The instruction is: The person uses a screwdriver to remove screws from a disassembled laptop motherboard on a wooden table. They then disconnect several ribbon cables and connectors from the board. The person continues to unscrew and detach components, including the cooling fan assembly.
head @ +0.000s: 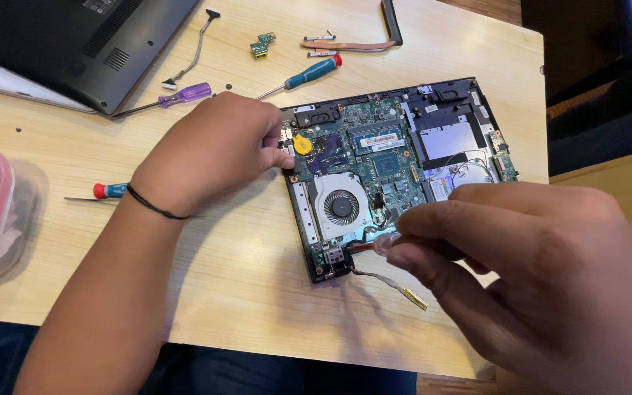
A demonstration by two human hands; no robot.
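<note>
opened laptop base (404, 157) lies on the wooden table (243, 285), its fan (340, 206) exposed, the left hand (217, 150) pinching its left edge, the right hand (543, 271) closed around a red-shafted screwdriver (374, 244) at the lower corner.

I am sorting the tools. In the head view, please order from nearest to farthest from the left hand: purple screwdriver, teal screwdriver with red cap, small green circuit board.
1. purple screwdriver, just above the left hand
2. teal screwdriver, up and right
3. small green circuit board, near the table's far edge
</note>
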